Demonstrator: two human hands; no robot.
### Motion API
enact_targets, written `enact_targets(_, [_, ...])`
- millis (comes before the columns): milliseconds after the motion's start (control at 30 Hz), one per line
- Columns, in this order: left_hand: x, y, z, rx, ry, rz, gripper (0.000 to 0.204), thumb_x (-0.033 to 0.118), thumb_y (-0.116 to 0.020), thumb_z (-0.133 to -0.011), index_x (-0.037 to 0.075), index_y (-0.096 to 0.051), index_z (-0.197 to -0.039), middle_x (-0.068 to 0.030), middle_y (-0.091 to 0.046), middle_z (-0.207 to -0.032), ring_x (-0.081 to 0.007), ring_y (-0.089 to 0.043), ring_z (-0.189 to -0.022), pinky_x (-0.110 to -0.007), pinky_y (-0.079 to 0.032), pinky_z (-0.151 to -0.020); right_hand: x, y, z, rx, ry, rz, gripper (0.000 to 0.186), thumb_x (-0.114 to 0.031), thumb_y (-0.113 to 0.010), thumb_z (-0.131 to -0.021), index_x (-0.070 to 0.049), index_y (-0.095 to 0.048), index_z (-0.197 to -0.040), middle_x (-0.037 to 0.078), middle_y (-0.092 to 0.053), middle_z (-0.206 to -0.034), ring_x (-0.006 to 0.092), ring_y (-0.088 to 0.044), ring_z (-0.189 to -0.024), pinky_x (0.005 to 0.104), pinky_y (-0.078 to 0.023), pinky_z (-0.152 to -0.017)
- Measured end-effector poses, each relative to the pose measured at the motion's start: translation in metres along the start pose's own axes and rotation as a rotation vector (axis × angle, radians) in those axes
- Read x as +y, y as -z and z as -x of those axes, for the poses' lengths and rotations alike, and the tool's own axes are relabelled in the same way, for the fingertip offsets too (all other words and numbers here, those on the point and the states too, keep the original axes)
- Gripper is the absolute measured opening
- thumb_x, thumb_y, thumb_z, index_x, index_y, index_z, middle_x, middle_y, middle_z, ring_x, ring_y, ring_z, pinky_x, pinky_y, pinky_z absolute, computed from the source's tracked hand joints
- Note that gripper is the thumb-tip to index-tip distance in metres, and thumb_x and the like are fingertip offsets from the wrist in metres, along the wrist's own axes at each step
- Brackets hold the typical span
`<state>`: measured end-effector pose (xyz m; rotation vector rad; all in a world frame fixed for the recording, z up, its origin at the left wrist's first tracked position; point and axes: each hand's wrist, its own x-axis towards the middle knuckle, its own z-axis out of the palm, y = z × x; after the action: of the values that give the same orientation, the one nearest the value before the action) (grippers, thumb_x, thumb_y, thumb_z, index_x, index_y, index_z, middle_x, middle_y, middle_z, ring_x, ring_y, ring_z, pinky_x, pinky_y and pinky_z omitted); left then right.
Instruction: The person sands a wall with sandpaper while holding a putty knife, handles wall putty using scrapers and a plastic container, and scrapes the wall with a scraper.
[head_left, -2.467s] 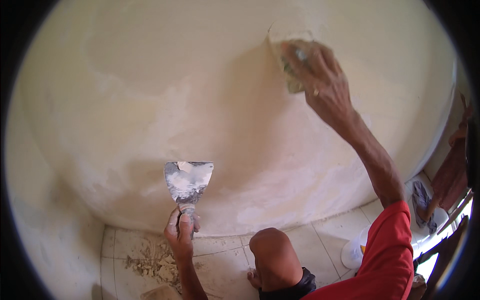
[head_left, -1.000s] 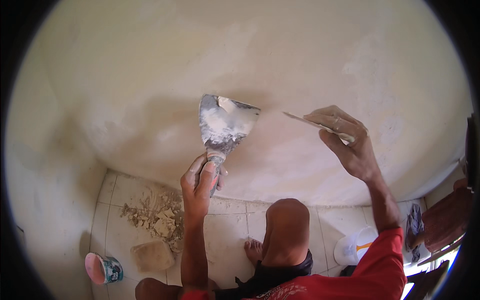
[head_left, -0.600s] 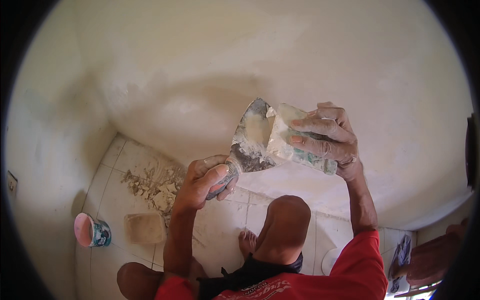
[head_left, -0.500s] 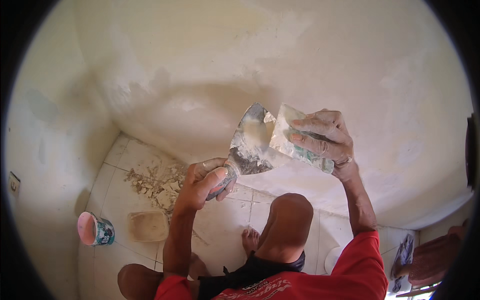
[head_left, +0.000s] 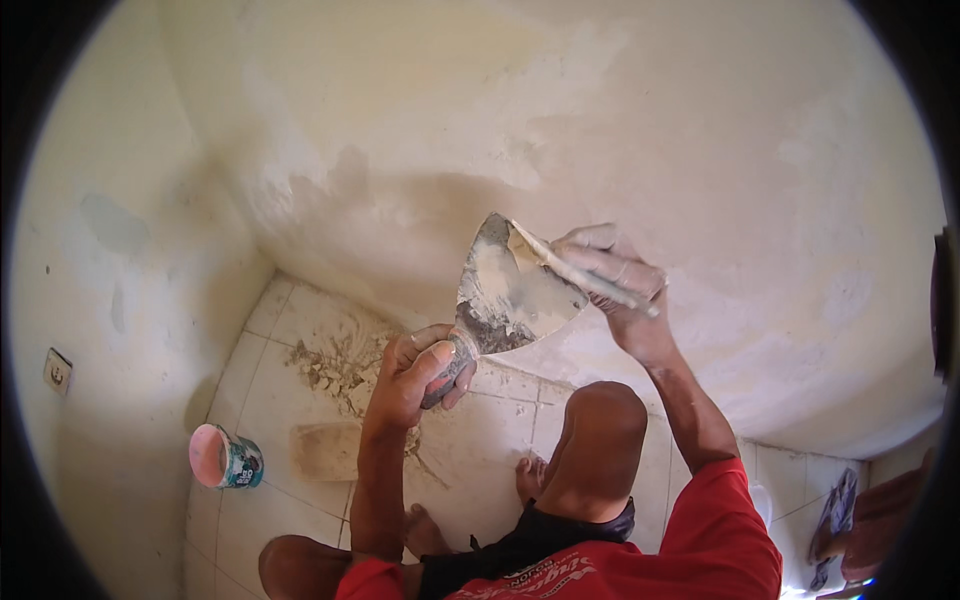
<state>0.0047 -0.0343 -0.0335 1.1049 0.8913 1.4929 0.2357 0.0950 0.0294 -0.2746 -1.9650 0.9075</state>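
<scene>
My left hand [head_left: 408, 378] is wrapped round the handle of a wide putty knife [head_left: 495, 338], its broad blade tilted upward in front of the wall. Pale wet putty [head_left: 488, 278] is smeared over the blade, with dark bare metal showing near the handle. In my right hand [head_left: 618, 278] is a flat, thin spreader [head_left: 550, 256], pinched between thumb and fingers and seen nearly edge-on. One edge of the spreader meets the upper right part of the blade, where putty gathers along it. The right thumb is mostly hidden behind the spreader.
A patchy plastered wall [head_left: 700, 190] rises ahead. On the tiled floor stand a small pink-lined bucket [head_left: 228, 458] and a shallow tan tray [head_left: 322, 452], near scattered plaster crumbs [head_left: 338, 372]. A socket [head_left: 58, 372] is on the left wall. Dark crumpled cloth [head_left: 838, 515] lies at lower right.
My right hand has turned the spreader from face-on to nearly edge-on and brought it left against the blade. The left hand keeps its grip on the putty knife. The view has shifted slightly.
</scene>
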Motion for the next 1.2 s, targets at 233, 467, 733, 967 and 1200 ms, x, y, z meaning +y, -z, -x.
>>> enact_targets(233, [0.023,0.011,0.009,0.071,-0.324,0.036,0.034,0.031,-0.055,-0.097,0.0,-0.06,-0.085,-0.0062,-0.052,-0.059,-0.0128,-0.048,-0.044,-0.026,-0.038,-0.041,0.042,0.0,0.027,0.072,-0.156,-0.37,0.025,0.001,-0.062,-0.091,-0.006,-0.067,-0.114,0.008,-0.064,-0.117,0.0213,-0.06,-0.104,0.0374,-0.05,-0.08])
enact_targets(467, [0.019,0.016,0.008,0.177,-0.279,-0.006,0.027,0.023,-0.052,-0.097,-0.002,-0.061,-0.1,-0.0105,-0.059,-0.069,-0.0125,-0.049,-0.05,-0.025,-0.039,-0.048,-0.039,-0.034,-0.001,0.331,-0.381,-1.043,0.032,-0.015,-0.065,-0.093,-0.001,-0.057,-0.121,0.01,-0.066,-0.102,0.0218,-0.066,-0.083,0.0376,-0.054,-0.069])
enact_targets(733, [0.012,-0.013,-0.01,0.171,-0.397,0.274,0.027,0.026,-0.049,-0.098,0.0,-0.055,-0.106,-0.0095,-0.055,-0.069,-0.0145,-0.048,-0.051,-0.026,-0.04,-0.048,-0.05,-0.046,0.001,0.364,-0.337,-1.03,0.029,-0.015,-0.064,-0.093,-0.001,-0.057,-0.117,0.011,-0.066,-0.101,0.0234,-0.065,-0.077,0.0359,-0.052,-0.064])
enact_targets(967, [0.013,-0.037,-0.033,0.484,-0.437,0.101,0.025,0.013,-0.066,-0.093,0.004,-0.054,-0.114,-0.0016,-0.057,-0.079,-0.0072,-0.052,-0.062,-0.021,-0.041,-0.051,-0.01,-0.046,0.017,0.349,-0.439,-1.054,0.03,-0.011,-0.066,-0.088,0.003,-0.061,-0.114,0.014,-0.068,-0.099,0.0245,-0.065,-0.075,0.0371,-0.052,-0.061])
enact_targets(1200, [-0.008,-0.038,-0.058,0.369,-0.305,-0.004,0.035,0.012,-0.072,-0.087,0.006,-0.056,-0.118,-0.0055,-0.063,-0.097,-0.0079,-0.056,-0.081,-0.019,-0.044,-0.056,0.045,-0.025,0.042,0.298,-0.577,-0.829,0.034,0.001,-0.06,-0.077,0.009,-0.061,-0.11,0.016,-0.069,-0.09,0.0244,-0.066,-0.073,0.0372,-0.054,-0.062])
